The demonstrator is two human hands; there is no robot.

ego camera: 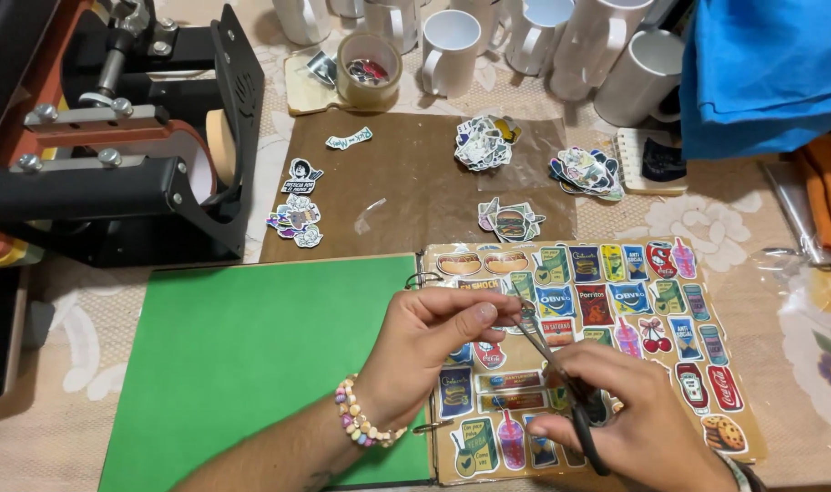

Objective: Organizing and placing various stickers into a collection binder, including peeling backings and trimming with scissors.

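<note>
My right hand (pixel 629 415) grips black-handled scissors (pixel 561 378), blades pointing up-left toward my left hand's fingertips. My left hand (pixel 429 342), with a bead bracelet on its wrist, pinches a small sticker piece at the blade tips; the piece is mostly hidden by my fingers. Both hands hover over an open ring binder: a green page (pixel 242 355) on the left, a brown page (pixel 670 364) covered with several food and drink stickers on the right.
A black mug heat press (pixel 133 146) stands at the left. Brown paper (pixel 415 182) behind the binder carries loose sticker piles (pixel 485 141). A tape roll (pixel 368 71) and several white mugs (pixel 452 50) line the back. Blue cloth (pixel 770 64) lies at the right.
</note>
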